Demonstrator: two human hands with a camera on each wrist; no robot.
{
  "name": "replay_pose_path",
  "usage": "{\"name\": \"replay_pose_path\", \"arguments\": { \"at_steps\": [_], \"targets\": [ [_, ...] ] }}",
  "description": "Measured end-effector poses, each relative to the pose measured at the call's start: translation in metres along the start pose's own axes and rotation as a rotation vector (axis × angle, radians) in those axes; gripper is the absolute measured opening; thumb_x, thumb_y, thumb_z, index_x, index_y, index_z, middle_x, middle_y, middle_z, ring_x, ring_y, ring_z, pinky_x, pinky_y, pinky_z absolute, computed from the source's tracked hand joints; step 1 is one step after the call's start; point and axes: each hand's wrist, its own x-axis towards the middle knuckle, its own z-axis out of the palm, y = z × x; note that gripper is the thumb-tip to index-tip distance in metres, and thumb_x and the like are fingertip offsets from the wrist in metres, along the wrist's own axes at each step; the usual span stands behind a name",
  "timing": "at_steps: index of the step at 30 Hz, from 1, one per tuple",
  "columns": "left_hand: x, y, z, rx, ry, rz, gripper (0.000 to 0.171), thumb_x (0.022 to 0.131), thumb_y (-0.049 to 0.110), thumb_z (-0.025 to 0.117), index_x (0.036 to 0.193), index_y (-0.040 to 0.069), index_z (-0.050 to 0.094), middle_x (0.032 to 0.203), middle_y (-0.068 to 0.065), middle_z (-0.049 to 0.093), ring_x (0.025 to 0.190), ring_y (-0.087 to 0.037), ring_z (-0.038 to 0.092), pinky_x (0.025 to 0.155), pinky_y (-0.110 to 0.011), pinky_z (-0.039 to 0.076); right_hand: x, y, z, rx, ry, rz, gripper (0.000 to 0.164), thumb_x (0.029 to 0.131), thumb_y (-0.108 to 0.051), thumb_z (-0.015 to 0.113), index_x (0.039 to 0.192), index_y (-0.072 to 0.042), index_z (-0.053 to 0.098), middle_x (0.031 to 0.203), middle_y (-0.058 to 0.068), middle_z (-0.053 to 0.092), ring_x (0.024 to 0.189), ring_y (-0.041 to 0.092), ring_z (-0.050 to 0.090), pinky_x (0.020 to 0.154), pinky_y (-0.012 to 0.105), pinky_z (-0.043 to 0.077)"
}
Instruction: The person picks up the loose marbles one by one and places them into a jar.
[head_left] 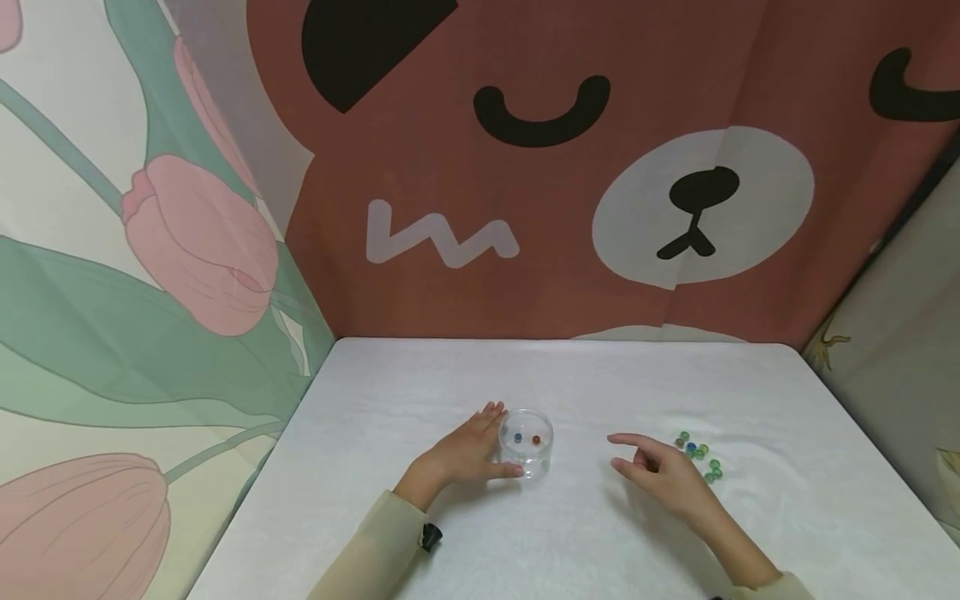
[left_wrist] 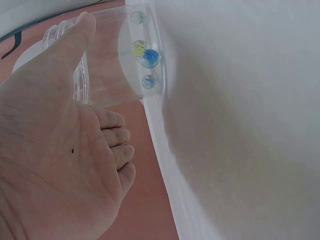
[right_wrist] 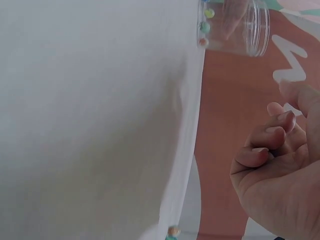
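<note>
A clear open-topped jar (head_left: pixel 527 462) stands upright on the white table with several glass marbles at its bottom; blue and yellow marbles (left_wrist: pixel 149 58) show in the left wrist view. My left hand (head_left: pixel 468 450) holds the jar from its left side, thumb across the front near the rim and fingers along the far left. To the right of the jar, my right hand (head_left: pixel 670 475) hovers with index finger and thumb apart, nothing between them. Its other fingers are curled in. Beyond it lies a loose group of marbles (head_left: pixel 701 452), mostly green with a blue one.
The white cloth-covered table (head_left: pixel 420 375) reaches back to a brown bear-print curtain (head_left: pixel 450 292). A tulip-print curtain (head_left: pixel 202 250) hangs along the left, and another pale curtain (head_left: pixel 900 333) along the right.
</note>
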Motion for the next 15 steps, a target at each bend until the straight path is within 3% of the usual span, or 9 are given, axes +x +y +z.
{"name": "replay_pose_path", "arguments": {
  "at_steps": [10,15],
  "targets": [
    [0.000,0.001,0.000,-0.003,-0.003,0.001,0.108,0.089,0.074,0.057,0.160,0.001,0.021,0.169,-0.012,0.018,0.157,-0.024,0.012,0.128,-0.037,0.015,-0.010,0.007,-0.021,-0.023,0.020,0.007,0.036,0.093,-0.026,0.075,0.125,-0.009,0.070,0.069,-0.006,0.048,0.060,0.003,0.042,0.050,0.022,0.038],
    [0.000,0.001,-0.001,-0.016,-0.004,0.001,0.109,0.088,0.074,0.057,0.160,0.001,0.021,0.169,-0.012,0.017,0.157,-0.024,0.012,0.128,-0.037,0.015,-0.016,0.013,-0.032,-0.041,0.025,0.055,0.039,0.094,-0.030,0.074,0.127,-0.011,0.069,0.072,-0.006,0.048,0.063,0.003,0.042,0.050,0.023,0.038]
  ]
}}
